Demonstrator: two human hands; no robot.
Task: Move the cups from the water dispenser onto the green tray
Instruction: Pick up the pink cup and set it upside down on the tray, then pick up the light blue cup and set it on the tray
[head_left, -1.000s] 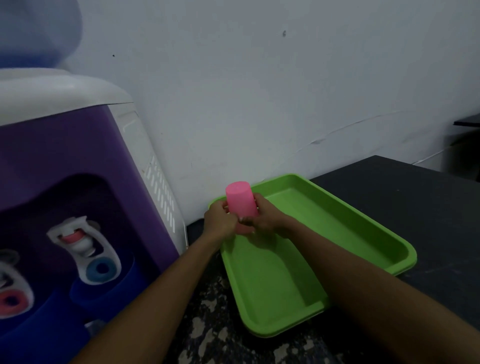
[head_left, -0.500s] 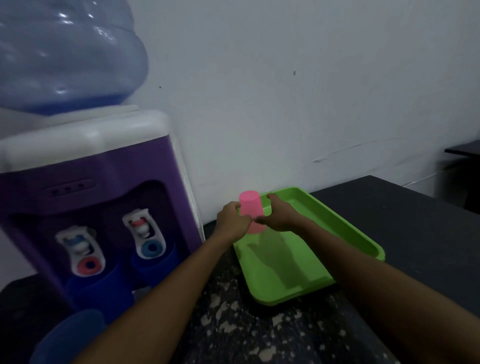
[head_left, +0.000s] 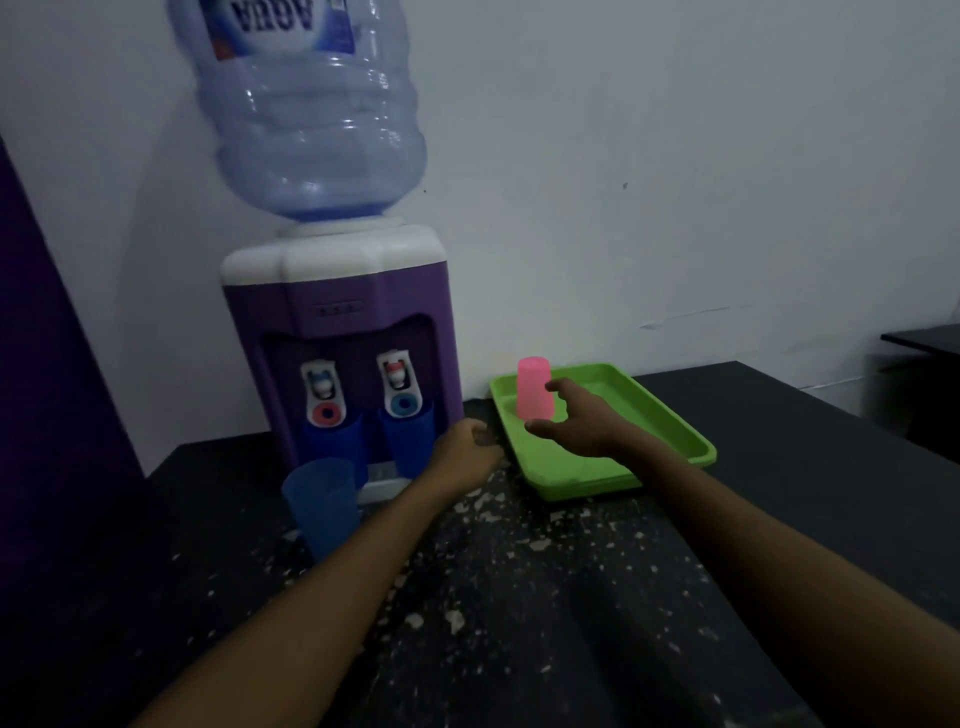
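Pink cup (head_left: 533, 388) upside down in the far-left corner of the green tray (head_left: 675, 431). Right hand (head_left: 574, 418) just beside it, fingers spread open, not touching. Left hand (head_left: 462, 447) loosely curled, empty, over the table (head_left: 519, 571) between tray and dispenser (head_left: 337, 332). Two blue cups (head_left: 405, 434) under the taps; a third (head_left: 322, 499) in front.
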